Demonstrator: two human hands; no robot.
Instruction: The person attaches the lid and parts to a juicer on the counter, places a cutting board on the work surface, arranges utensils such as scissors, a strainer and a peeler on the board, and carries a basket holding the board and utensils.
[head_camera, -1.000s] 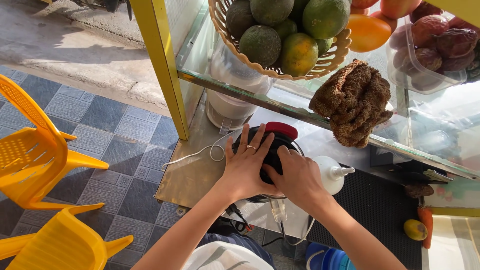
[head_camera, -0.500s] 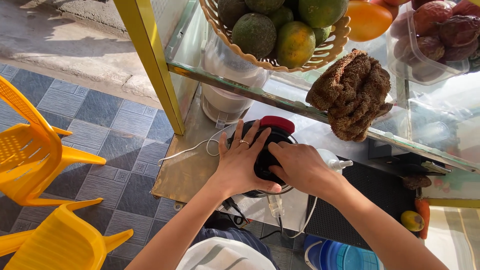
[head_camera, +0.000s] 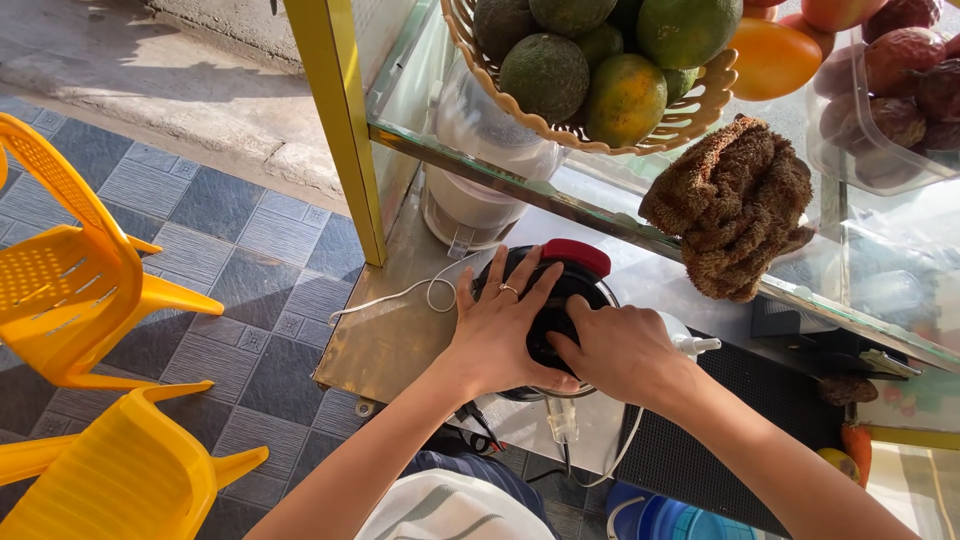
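Both hands press down on the black lid (head_camera: 556, 310) of a blender that stands on the steel counter (head_camera: 385, 345) under the glass shelf (head_camera: 600, 205). The left hand (head_camera: 497, 330) lies flat on the lid with its fingers spread wide, and a ring shows on one finger. The right hand (head_camera: 618, 350) is curled over the other side of the lid, thumb pointing at the left hand. Neither hand is closed in a fist; they hold the lid between them. Both arms reach up from the bottom of the view. The lid has a red part (head_camera: 577, 256) at its far edge.

A white cord (head_camera: 395, 296) curls on the counter just beside the left hand. A clear blender jug (head_camera: 480, 170) stands behind the lid, near the yellow post (head_camera: 340, 120). On the glass shelf sits a woven basket (head_camera: 690, 120) full of green and orange fruit. A brown knitted cloth (head_camera: 740, 205) lies next to it. A clear plastic tub (head_camera: 885, 110) with dark red fruit stands at the right. Two yellow plastic chairs (head_camera: 80, 290) stand on the grey tiled floor at the left.
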